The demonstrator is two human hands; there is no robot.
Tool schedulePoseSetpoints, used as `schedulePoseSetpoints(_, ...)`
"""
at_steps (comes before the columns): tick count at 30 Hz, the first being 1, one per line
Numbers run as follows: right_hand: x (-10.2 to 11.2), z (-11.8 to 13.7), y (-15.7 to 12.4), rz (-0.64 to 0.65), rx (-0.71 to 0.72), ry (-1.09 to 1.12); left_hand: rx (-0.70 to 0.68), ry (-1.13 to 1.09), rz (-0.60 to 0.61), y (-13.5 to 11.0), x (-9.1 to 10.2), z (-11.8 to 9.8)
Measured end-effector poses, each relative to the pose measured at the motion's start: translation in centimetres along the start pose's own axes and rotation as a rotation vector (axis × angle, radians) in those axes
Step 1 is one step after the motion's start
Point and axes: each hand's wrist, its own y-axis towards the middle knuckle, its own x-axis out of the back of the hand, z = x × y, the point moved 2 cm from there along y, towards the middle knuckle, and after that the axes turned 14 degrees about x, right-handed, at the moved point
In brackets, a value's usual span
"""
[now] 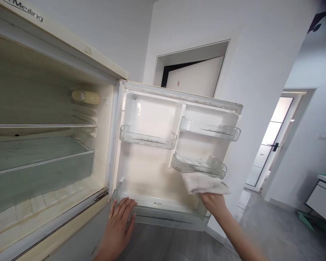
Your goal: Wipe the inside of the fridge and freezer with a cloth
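My right hand (212,203) is closed on a white cloth (205,183), just under the lower right shelf (198,166) of the open fridge door (152,170). The cloth covers part of the fingers and looks a little soiled. With its fingers stretched out, my left hand (121,219) rests at the left end of the clear bottom door shelf (168,219). Brownish stains mark the door's inner panel. Two more clear shelves, the upper left shelf (148,139) and the upper right shelf (210,129), hang above.
To the left stands the fridge compartment with a glass shelf (43,126), a drawer (43,181) and a yellowed lamp cover (86,97). Behind the fridge door are a white wall and a doorway (195,78). A glass-paned door (268,141) and a cabinet (322,199) are at the right.
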Motion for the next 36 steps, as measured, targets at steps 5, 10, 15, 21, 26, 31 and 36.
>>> schedulePoseSetpoints(5, 2.5, -0.3, -4.2, -0.074, -0.03, -0.333, -0.015, 0.022, -0.054, 0.2, 0.3, -0.5)
schedulePoseSetpoints(10, 2.4, 5.1, -4.2, -0.471, -0.512, 0.082, 0.013, -0.001, -0.018, 0.0, -0.1, -0.4)
schedulePoseSetpoints(15, 2.6, 8.9, -0.3, -0.98, -0.88, 0.523, 0.048, -0.038, 0.042, -0.2, -0.3, 0.0)
schedulePoseSetpoints(21, 1.8, 10.3, 2.7, -1.183, -0.722, 0.817, 0.068, -0.088, 0.055, 0.0, 0.3, -0.3)
schedulePoseSetpoints(26, -0.7, 11.7, 4.8, -1.179, -0.81, 0.951, 0.102, -0.121, 0.053, 0.0, 0.1, -0.6)
schedulePoseSetpoints(31, -4.0, 13.1, 7.2, -0.98, -0.836, 1.182, 0.075, -0.106, 0.05, 0.1, 0.3, -0.6)
schedulePoseSetpoints(36, -5.0, 11.9, 7.0, -0.761, -0.856, 1.342, 0.052, -0.075, 0.027, 0.2, 0.6, -0.5)
